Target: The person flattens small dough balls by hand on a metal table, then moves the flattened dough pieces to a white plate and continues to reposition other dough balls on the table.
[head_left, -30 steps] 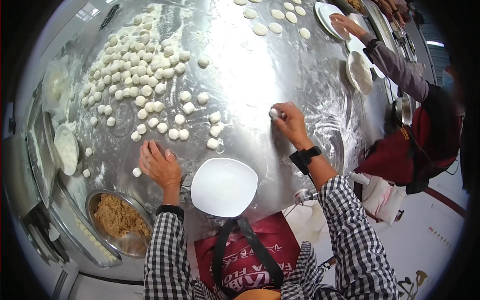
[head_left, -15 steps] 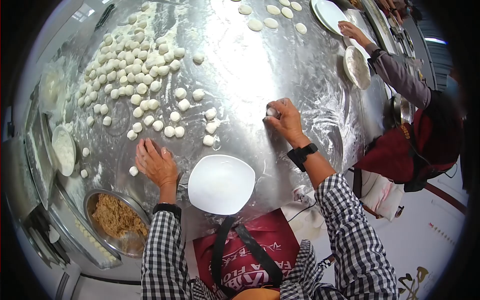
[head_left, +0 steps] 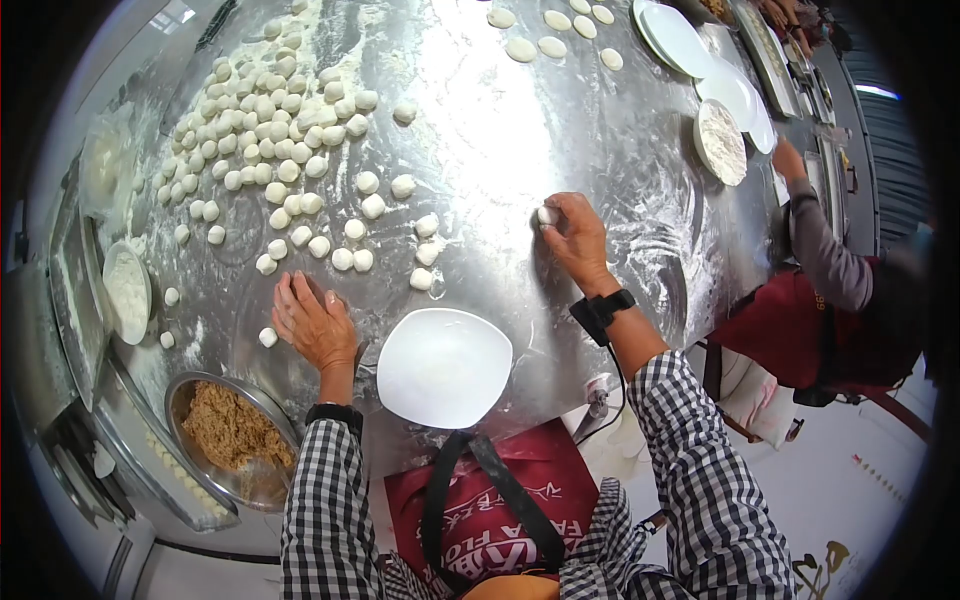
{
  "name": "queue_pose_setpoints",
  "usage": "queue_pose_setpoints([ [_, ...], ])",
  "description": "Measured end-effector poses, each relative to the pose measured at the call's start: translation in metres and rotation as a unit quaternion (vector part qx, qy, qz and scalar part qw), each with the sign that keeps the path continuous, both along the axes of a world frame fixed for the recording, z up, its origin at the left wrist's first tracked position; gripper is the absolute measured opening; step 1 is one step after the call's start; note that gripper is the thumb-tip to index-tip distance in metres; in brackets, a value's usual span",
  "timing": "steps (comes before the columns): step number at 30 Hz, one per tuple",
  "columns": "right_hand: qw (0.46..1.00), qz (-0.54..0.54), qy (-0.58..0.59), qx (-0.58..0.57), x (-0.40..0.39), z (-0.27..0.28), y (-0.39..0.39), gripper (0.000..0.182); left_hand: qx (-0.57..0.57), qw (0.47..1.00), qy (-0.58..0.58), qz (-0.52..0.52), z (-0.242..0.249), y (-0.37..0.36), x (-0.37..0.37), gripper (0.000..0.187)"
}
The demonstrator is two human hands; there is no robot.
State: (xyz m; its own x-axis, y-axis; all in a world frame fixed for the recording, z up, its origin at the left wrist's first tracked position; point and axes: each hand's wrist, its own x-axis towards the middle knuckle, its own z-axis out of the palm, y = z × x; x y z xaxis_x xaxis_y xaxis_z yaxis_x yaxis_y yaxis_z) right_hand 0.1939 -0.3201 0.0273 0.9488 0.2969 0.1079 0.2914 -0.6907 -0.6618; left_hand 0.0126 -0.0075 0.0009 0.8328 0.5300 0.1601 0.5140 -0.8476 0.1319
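My right hand (head_left: 580,240) has its fingers curled around a small white dough ball (head_left: 547,215) on the steel table, right of the middle. Flat on the table lies my left hand (head_left: 315,322), fingers stretched; whether anything is under its palm is hidden. One dough ball (head_left: 268,337) sits just left of that hand, and loose dough pieces (head_left: 342,259) lie beyond its fingertips. Between my two forearms stands a white square plate (head_left: 444,366) with nothing on it.
A floury heap of dough balls (head_left: 265,125) covers the far left. Left are a flour bowl (head_left: 127,295) and a metal bowl (head_left: 180,410) of brown filling (head_left: 228,425). Flattened dough rounds (head_left: 552,47), white plates (head_left: 672,38), another flour bowl (head_left: 720,145) and a co-worker's sleeve (head_left: 830,250) are right.
The co-worker's arm has drawn back from the plates toward the right edge. My right fingers have shifted slightly, showing more of the dough ball. My left hand has barely moved.
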Motion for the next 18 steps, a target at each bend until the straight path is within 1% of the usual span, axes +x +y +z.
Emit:
queue_pose_setpoints([
  [1,0.999,0.011,-0.029,-0.027,0.001,-0.001,0.000,0.032,0.000,1.000,0.002,-0.001,0.000,0.000,0.000,0.054],
  [4,0.992,0.017,0.010,-0.123,-0.001,0.006,-0.002,0.029,0.002,1.000,-0.005,-0.003,-0.001,0.000,0.000,0.054],
  [7,0.988,0.001,0.026,-0.150,-0.002,0.007,-0.005,0.028,0.004,1.000,-0.003,-0.005,-0.001,0.001,0.000,0.055],
  [10,0.977,0.014,0.041,-0.208,0.002,0.017,-0.005,0.029,0.006,1.000,-0.014,-0.006,-0.001,0.000,0.000,0.053],
  [13,0.978,0.009,0.019,-0.206,0.010,0.023,0.000,0.034,0.002,1.000,-0.004,-0.005,0.000,0.001,0.000,0.055],
  [16,0.985,0.043,-0.114,-0.118,0.036,0.002,0.016,0.039,-0.007,1.000,0.012,0.001,0.001,0.001,0.001,0.055],
  [17,0.980,0.040,-0.062,-0.187,0.037,-0.003,0.023,0.046,-0.012,1.000,0.008,0.000,0.003,0.001,0.002,0.055],
  [18,0.972,0.032,-0.068,-0.221,0.033,-0.008,0.030,0.050,-0.017,1.000,0.004,0.000,0.005,0.000,0.002,0.055],
])
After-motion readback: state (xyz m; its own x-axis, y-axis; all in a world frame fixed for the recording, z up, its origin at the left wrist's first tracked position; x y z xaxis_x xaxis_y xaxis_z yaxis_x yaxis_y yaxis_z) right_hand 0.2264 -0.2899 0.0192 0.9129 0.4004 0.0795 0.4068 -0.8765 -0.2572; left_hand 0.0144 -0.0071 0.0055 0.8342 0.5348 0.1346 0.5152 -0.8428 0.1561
